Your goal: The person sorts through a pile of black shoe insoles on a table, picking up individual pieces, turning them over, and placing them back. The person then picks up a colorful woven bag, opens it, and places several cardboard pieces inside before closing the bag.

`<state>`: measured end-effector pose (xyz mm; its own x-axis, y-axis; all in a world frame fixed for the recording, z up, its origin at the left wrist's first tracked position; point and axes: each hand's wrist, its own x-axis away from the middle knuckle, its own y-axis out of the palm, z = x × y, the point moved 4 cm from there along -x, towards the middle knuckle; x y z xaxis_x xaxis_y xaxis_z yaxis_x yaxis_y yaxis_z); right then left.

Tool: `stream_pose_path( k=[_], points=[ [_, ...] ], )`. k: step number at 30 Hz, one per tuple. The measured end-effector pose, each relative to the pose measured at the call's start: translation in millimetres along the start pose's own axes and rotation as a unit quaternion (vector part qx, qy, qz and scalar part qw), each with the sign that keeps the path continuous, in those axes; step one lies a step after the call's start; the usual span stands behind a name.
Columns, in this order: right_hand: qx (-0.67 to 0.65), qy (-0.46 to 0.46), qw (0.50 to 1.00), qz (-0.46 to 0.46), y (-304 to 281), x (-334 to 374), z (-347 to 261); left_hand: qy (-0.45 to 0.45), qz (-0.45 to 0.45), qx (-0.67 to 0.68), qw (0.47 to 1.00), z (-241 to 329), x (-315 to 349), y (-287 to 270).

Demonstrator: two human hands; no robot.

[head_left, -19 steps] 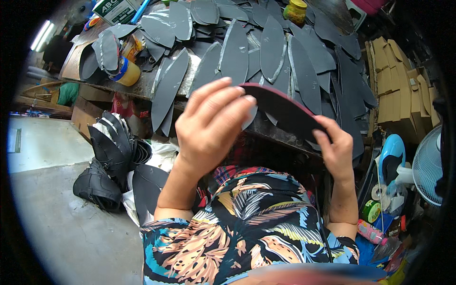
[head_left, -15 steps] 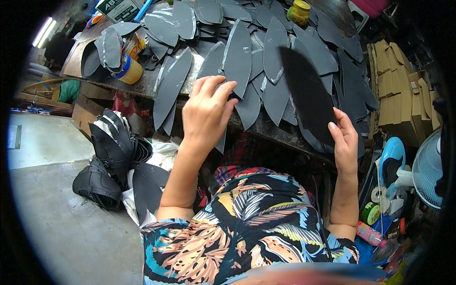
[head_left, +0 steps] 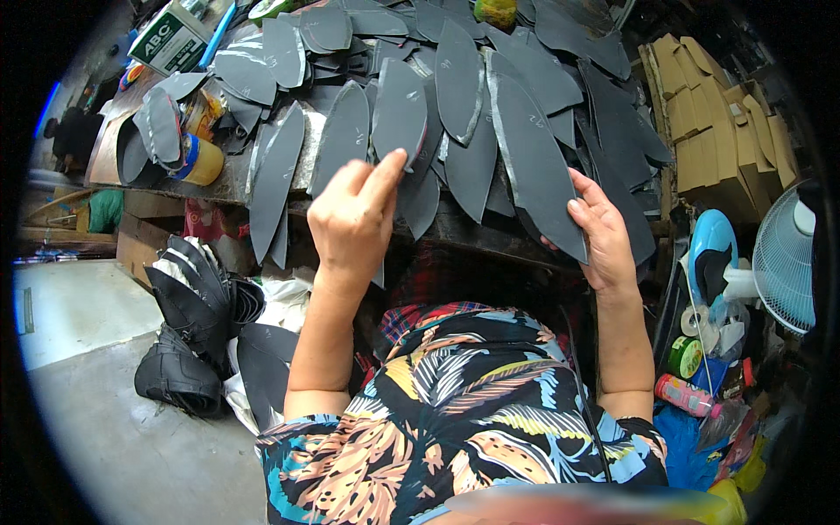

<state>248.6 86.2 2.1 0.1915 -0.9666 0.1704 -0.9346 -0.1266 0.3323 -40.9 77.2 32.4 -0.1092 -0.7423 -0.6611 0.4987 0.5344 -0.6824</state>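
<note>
My right hand (head_left: 604, 229) holds a long leaf-shaped grey foam sheet piece (head_left: 534, 144) by its lower right edge. A pale strip runs down the piece's left edge, and one fingertip shows beneath it. My left hand (head_left: 348, 219) is closed, its fingertips bunched at the lower tip of another leaf-shaped grey piece (head_left: 400, 109) on the table; the thumb is hidden. Several like pieces overlap around both hands, among them one (head_left: 341, 131) left of the left fingertips and one (head_left: 459, 74) between the hands.
A blue-rimmed jar of yellowish stuff (head_left: 201, 160) stands at the table's left, with a green-and-white box (head_left: 171, 39) behind. Black shoe-shaped stacks (head_left: 179, 367) lie lower left. Cardboard pieces (head_left: 713, 122) and a fan (head_left: 781, 258) stand right.
The piece in my right hand has turned from its black side to its grey side. My left hand has closed its fingers at a piece's tip. The whole view has shifted.
</note>
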Motion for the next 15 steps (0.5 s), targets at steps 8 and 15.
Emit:
stream_pose_path(
  k=[8,15],
  points=[
    [0.006,0.002,1.0,0.018,3.8,-0.6,0.5,-0.138,0.049,0.202,0.969,-9.4,22.0,4.2],
    [0.004,0.008,1.0,-0.022,11.9,-5.1,-5.9,-0.231,0.019,0.298,0.926,-15.8,24.9,-3.3]
  ],
)
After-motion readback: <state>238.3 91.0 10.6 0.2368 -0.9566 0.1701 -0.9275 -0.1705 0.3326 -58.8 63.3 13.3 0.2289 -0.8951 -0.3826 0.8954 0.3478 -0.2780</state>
